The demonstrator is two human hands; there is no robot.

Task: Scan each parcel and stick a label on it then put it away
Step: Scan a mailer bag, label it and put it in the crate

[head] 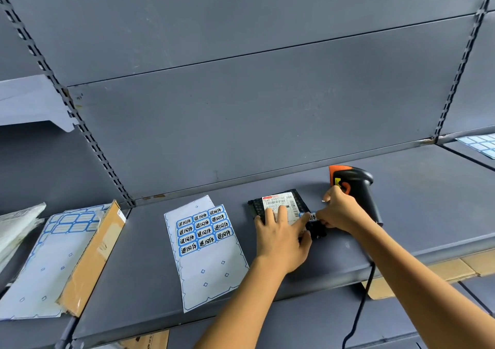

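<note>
On the shelf [134,268], left hand [281,235] presses the black parcel [255,206] with straight fingers; right hand [340,211] fingers pinch a blue label [310,217] at the parcel's edge, scanner [357,185] just behind.

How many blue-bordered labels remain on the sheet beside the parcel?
12 blue-bordered labels, four rows of three on the white backing sheet's upper half, left of the black padded parcel. The right hand pinches another.
</note>
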